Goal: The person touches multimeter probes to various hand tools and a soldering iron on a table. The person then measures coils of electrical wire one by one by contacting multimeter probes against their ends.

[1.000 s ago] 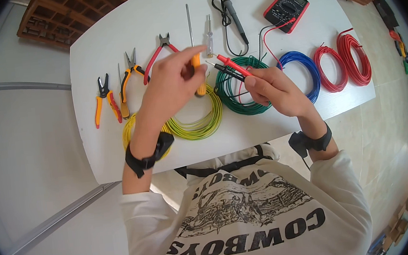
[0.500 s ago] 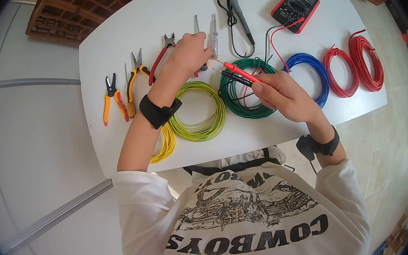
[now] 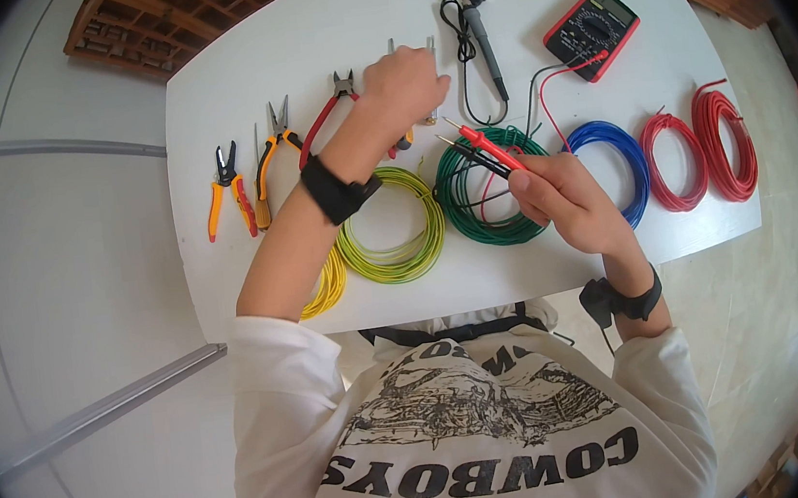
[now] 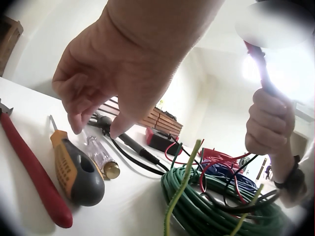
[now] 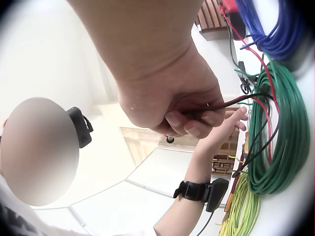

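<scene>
In the head view my left hand (image 3: 403,85) is over the tools at the table's middle, hiding most of them. The left wrist view has its thumb and fingers spread apart, just above a clear-handled tester screwdriver (image 4: 102,156). Beside that tester lies a screwdriver with an orange and black handle (image 4: 74,172), free of the hand. My right hand (image 3: 567,200) grips two multimeter probes together, the red probe (image 3: 490,145) and the black probe (image 3: 477,155), tips pointing up and left. Their leads run to the red and black multimeter (image 3: 592,34).
Left of the hands lie red-handled cutters (image 3: 317,131), long-nose pliers (image 3: 271,146) and wire strippers (image 3: 229,194). A soldering iron (image 3: 485,50) lies farther back. Coils of yellow-green wire (image 3: 363,272), green wire (image 3: 448,210), blue wire (image 3: 639,170) and red wire (image 3: 681,200) line the front.
My left hand held the orange-handled screwdriver upright; it has set it down, let go and shifted right over the clear tester. The right hand keeps its grip on the probes.
</scene>
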The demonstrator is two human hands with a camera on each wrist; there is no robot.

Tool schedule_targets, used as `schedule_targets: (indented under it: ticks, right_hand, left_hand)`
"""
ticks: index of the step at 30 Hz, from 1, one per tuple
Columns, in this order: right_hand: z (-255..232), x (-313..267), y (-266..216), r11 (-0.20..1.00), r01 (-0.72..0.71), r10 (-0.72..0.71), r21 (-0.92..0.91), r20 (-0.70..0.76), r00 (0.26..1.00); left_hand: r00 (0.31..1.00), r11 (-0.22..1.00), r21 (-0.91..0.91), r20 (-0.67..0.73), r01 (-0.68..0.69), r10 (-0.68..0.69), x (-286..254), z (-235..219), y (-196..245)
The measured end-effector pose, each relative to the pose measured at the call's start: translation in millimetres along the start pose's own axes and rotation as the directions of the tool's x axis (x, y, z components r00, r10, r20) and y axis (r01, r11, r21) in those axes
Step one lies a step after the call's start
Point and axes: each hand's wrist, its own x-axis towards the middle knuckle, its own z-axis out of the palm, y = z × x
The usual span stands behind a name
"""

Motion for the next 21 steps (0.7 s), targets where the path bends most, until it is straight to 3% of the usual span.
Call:
schedule_targets:
  ticks: [4, 7, 9, 10, 12, 13, 15, 19, 21]
  right_hand:
    - [1, -5, 5, 0.999, -0.011, 0.011, 0.05, 0.0, 1.0]
    - [0, -8, 4, 0.999, -0.039, 0.04, 0.037, -0.022, 0.999]
    - [0, -9, 3, 0.994, -0.043, 0.051, 0.105, -0.072, 0.996]
    - [0, -9, 2, 0.993, -0.044, 0.053, 0.108, -0.079, 0.995]
    - [0, -5, -2, 0.998, -0.056, 0.062, 0.033, -0.196, 0.979]
    - [2, -3, -1, 0.997, -0.061, 0.068, 0.036, -0.199, 0.978]
    - [5, 4, -1, 0.996, -0.017, -0.008, -0.087, -0.275, 0.961]
    - [14, 15, -6, 0.969, -0.052, -0.021, -0.242, -0.289, 0.957]
    - [20, 18, -8, 0.919, -0.029, -0.093, -0.394, -0.287, 0.953]
  left_hand:
    - [0.999, 0.999, -0.028, -0.026, 0.042, -0.043, 15, 11, -1]
    - [0.993, 0.994, -0.015, 0.038, 0.109, -0.108, 13, -2, 3]
    - [0.974, 0.98, -0.127, -0.152, 0.151, -0.169, 0, -10, 1]
    - [0.975, 0.982, -0.124, -0.15, 0.144, -0.162, -12, -17, 2]
    - [0.977, 0.953, -0.297, -0.176, 0.062, -0.119, -44, -31, 4]
    - [0.979, 0.953, -0.297, -0.169, 0.061, -0.116, -60, -34, 6]
    - [0.993, 0.792, -0.61, -0.108, -0.035, -0.039, -90, -38, 9]
    - [0.994, 0.689, -0.722, -0.107, -0.066, -0.018, -125, -40, 14]
    - [0.994, 0.643, -0.764, -0.106, -0.058, -0.036, -134, -43, 16]
